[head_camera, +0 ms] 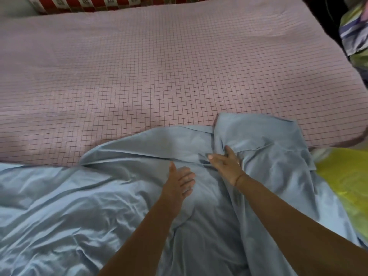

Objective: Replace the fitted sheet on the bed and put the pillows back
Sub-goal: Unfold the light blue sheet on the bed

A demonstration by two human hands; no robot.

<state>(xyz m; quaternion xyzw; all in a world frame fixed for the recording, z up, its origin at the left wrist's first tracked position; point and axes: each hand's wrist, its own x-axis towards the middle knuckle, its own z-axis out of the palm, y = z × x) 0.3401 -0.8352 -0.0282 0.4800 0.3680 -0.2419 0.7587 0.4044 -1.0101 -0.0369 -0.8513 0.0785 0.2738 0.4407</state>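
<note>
Our right hand [227, 164] grips a fold of the blue sheet [79, 206] on the checked mattress [139, 66]; our left hand [180, 181] hovers, fingers relaxed.

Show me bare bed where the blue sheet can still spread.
Free: the pink checked cover, from the red patterned edge to the blue sheet. Crowded: near side, bunched sheet under left hand and right hand; yellow-green bedding at right.

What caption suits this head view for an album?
The right hand grips a fold of the blue sheet on the pink checked bed, left hand open beside it.
</note>
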